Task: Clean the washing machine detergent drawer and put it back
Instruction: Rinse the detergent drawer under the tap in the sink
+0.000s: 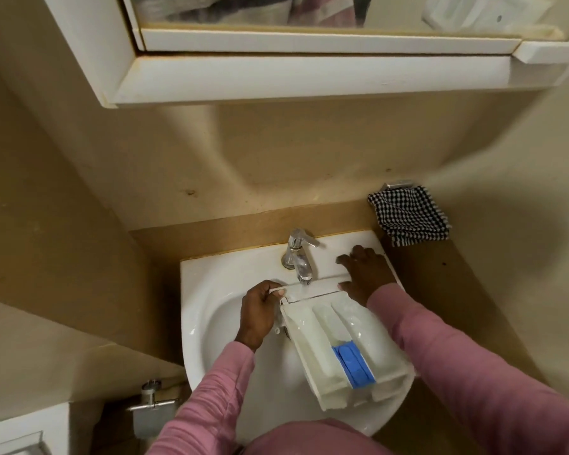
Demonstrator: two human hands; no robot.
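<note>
The white detergent drawer lies across the white sink, front panel up under the chrome tap. Water runs from the spout onto the panel end. A blue insert sits in the drawer's rear compartment. My left hand grips the left end of the front panel, thumb on top. My right hand holds the right end of the panel, fingers spread over its far edge and thumb on the near side.
A black-and-white checked cloth hangs on a holder right of the sink. A white mirror cabinet juts out overhead. A chrome toilet-paper holder is at lower left. Beige walls close in on both sides.
</note>
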